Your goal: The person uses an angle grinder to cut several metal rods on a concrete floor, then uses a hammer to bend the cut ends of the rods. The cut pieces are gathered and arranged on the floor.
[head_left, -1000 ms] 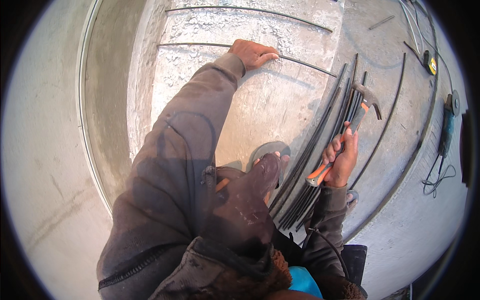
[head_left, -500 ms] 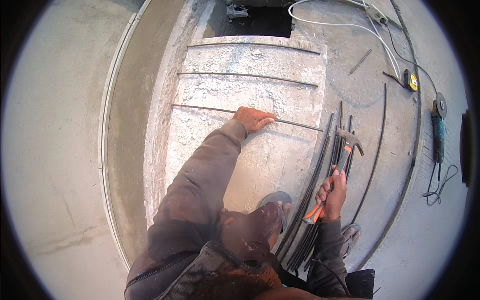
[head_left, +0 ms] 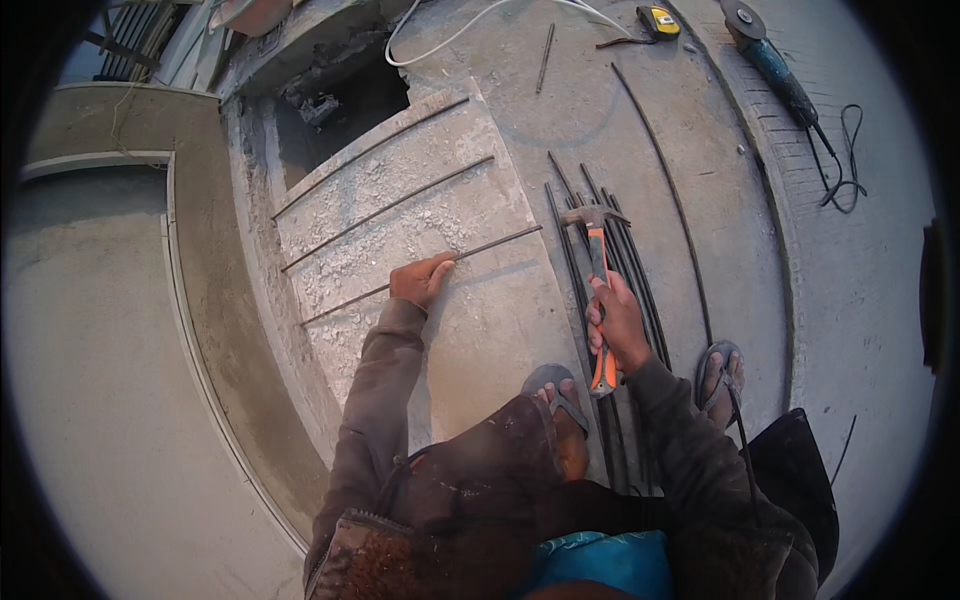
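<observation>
My left hand (head_left: 422,280) is closed around a thin steel rod (head_left: 497,242), the nearest of three that lie spaced across a pale, rubble-strewn strip of concrete (head_left: 480,310). The middle rod (head_left: 420,192) and the far rod (head_left: 385,145) lie roughly parallel to it. In my right hand (head_left: 622,320) is a claw hammer (head_left: 598,250) with an orange and grey handle, gripped with its metal head pointing away from me. Under the hammer a bundle of loose steel rods (head_left: 642,290) runs lengthwise on the floor.
A dark square hole (head_left: 365,105) opens beyond the strip. One long rod (head_left: 665,185) lies right of the bundle. Farther right are a tape measure (head_left: 658,22) and an angle grinder (head_left: 780,80) with its cord. A white cable (head_left: 470,25) curves at the back. My sandalled feet flank the bundle.
The view has turned, so the strip and rods appear tilted and further left. My left hand still grips the nearest rod; my right still holds the hammer, its handle now more upright in the picture.
</observation>
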A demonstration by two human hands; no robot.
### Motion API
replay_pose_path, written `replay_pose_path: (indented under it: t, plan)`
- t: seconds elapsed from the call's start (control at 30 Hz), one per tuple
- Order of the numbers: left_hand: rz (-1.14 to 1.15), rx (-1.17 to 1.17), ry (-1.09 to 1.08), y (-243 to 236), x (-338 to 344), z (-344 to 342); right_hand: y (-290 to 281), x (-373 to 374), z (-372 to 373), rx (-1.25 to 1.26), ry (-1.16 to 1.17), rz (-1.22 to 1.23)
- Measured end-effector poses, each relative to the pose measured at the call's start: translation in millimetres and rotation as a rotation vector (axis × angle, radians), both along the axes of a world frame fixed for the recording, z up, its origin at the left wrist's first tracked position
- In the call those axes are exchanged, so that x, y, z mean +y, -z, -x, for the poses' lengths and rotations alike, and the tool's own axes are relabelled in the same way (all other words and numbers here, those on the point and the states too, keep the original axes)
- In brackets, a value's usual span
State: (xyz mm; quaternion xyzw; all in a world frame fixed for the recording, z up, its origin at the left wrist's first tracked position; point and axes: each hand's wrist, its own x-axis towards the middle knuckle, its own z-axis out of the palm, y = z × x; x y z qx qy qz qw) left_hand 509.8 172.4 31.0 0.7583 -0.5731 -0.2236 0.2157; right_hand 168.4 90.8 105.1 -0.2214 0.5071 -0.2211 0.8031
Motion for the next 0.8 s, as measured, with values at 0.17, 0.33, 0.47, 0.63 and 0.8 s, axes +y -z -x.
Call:
replay_pose_path:
  t: [0.17,0.33,0.47,0.63,0.8]
  plan:
    - [-0.012,-0.084,0.007,-4.4,-3.6,-12.6,7.4,13.1,-6.3,-0.066,-0.081,-0.045]
    - [-0.071,-0.115,0.010,-4.3,-4.3,-8.6,-1.4,-7.2,7.8,-0.074,0.052,-0.024]
    - [-0.069,-0.087,-0.005,-8.3,0.7,-3.3,3.9,-22.2,2.7,0.102,0.579,0.133]
    - [-0.090,-0.105,0.004,-3.2,-2.4,-8.7,5.9,-2.8,-9.1,-0.055,-0.141,-0.079]
    - [-0.097,-0.151,0.035,-1.9,4.3,-8.4,5.7,-35.0,3.1,0.000,0.624,0.117]
